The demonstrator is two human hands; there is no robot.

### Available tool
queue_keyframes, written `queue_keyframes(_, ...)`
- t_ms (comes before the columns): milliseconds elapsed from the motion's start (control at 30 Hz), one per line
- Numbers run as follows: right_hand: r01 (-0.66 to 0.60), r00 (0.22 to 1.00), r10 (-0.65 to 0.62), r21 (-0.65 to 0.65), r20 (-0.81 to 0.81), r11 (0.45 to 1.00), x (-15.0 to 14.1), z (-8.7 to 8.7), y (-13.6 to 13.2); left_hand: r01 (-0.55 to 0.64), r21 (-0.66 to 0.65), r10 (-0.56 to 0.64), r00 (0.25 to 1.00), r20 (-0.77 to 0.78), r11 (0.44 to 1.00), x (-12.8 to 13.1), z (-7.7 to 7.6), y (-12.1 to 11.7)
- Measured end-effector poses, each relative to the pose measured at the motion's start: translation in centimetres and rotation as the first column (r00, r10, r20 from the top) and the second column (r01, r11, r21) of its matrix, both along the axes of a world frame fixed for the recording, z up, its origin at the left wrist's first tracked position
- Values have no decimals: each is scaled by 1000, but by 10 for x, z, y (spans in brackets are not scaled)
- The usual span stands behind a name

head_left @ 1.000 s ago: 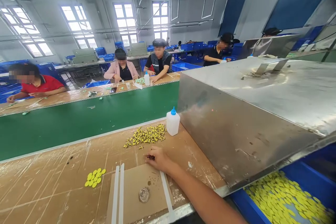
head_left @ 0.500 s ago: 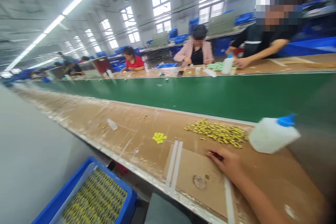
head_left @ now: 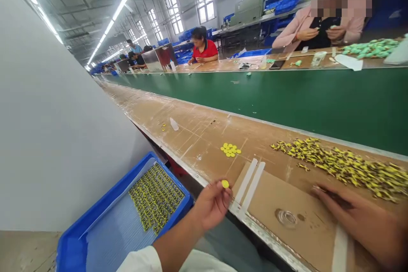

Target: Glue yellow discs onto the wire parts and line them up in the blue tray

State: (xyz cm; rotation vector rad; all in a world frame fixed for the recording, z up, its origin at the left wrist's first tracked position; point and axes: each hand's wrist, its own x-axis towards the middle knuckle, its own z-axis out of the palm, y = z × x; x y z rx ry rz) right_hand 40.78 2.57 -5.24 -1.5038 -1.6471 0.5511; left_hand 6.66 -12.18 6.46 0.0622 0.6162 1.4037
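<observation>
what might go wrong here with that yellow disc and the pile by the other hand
The yellow disc sits at the fingers of the left hand, close to the bench edge, so it might slip into the blue crate or onto the floor. The right hand is close to the pile of yellow-and-dark parts, so a careless sweep could scatter them toward the green belt.

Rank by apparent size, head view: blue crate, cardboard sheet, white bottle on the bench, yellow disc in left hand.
1. Blue crate
2. Cardboard sheet
3. White bottle and yellow disc in the left hand look alike, disc nearer: unranked.
</observation>
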Motion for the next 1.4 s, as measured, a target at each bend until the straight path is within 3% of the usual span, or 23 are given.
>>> queue_keyframes(67, 87, 995, -93, -141, -36, 986, -6, 27, -10, -25, -1, 25, 1000, 13, 1000, -7, 5, 3)
queue_keyframes(167, 128, 968, -159, -162, -194, 978, -18, 57, -23, -41, -8, 41, 999, -16, 999, -13, 4, 3)
queue_keyframes(233, 149, 934, -192, -161, -303, 976, -25, 67, -33, -41, -13, 40, 997, -72, 999, -13, 0, 2)
queue_keyframes(367, 219, 819, -290, -197, -495, 956, -34, 70, -53, -20, -10, 18, 983, -180, 1000, -8, -9, 2)
queue_keyframes(500, 125, 721, -230, -204, -653, 971, -41, 68, -70, 12, -4, -13, 969, -247, 1000, -4, -16, 5)
queue_keyframes(600, 97, 700, -189, -170, -689, 981, -46, 68, -78, 37, -27, -44, 949, -312, 999, -3, -22, 10)
queue_keyframes(800, 72, 720, -157, -153, -676, 986, -52, 64, -93, 35, -6, -34, 915, -401, 999, 2, -31, 20)
queue_keyframes(1200, 67, 860, -50, 16, -507, 998, -81, 53, -112, 73, 99, -25, 907, -419, 992, 33, -45, 48)
queue_keyframes(1400, 116, 958, -29, 294, -284, 949, -84, 47, -119, 81, 148, -7, 896, -445, 986, 46, -55, 57)
